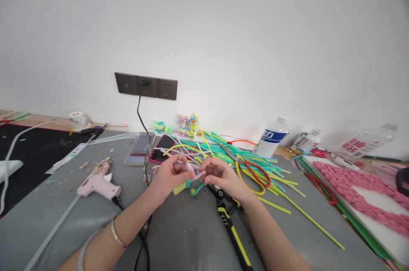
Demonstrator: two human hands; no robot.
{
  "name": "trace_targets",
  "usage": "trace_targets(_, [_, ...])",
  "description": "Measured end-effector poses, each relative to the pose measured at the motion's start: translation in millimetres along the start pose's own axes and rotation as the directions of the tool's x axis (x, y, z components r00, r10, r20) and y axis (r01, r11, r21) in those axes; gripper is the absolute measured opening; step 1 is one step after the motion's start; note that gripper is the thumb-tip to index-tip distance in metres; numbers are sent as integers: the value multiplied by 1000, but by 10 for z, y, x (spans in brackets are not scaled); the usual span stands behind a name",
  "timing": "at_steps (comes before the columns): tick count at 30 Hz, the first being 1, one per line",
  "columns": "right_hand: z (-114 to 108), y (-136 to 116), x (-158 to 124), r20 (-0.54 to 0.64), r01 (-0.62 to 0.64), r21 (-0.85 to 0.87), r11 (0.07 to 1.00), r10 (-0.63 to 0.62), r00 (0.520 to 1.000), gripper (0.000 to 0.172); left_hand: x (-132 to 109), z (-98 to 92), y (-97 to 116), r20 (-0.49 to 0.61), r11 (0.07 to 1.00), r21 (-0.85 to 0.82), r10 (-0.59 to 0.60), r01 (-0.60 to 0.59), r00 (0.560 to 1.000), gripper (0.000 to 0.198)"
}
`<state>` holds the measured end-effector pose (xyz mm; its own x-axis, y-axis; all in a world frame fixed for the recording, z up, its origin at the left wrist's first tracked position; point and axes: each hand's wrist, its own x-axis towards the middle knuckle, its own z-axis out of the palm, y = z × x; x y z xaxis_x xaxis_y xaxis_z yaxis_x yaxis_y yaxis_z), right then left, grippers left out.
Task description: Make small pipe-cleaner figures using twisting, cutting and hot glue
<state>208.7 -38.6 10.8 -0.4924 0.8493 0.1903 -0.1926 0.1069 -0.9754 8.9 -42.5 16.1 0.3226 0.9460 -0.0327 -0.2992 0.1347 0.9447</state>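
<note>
A blue-labelled bottle (272, 136) and a red-printed clear bottle (367, 141) bore lettering too unclear to read, while the left hand (169, 178) and right hand (226, 178) pinched a pale pink pipe cleaner (200, 175) between them, before a pipe-cleaner heap (213, 148), near black-and-yellow pliers (234, 232).

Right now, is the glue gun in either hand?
No, the glue gun lies on the gray tabletop, apart from the left hand and right hand.

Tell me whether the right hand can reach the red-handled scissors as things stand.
Probably yes: the red-handled scissors lie just beside the right hand, handles apparently uncovered, though that hand seems busy with a pale pink strip.
</note>
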Motion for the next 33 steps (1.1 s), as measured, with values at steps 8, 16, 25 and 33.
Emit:
trace_targets(8, [10, 137, 15, -44, 3, 63, 998, 0, 999, 21, 10, -24, -31, 130, 997, 64, 21, -30, 991, 31])
trace_targets(16, [32, 44, 3, 47, -30, 48, 998, 28, 998, 22, 12, -99, -82, 218, 974, 217, -114, 65, 969, 27])
trace_targets(25, [31, 43, -8, 172, -102, 14, 995, 98, 980, 21, -20, -96, -88, 297, 937, 308, -260, 165, 919, 21])
trace_targets(33, [42, 32, -32, 250, -207, 55, 977, 187, 950, 30, -48, -79, -49, 412, 937, 266, -322, 225, 852, 21])
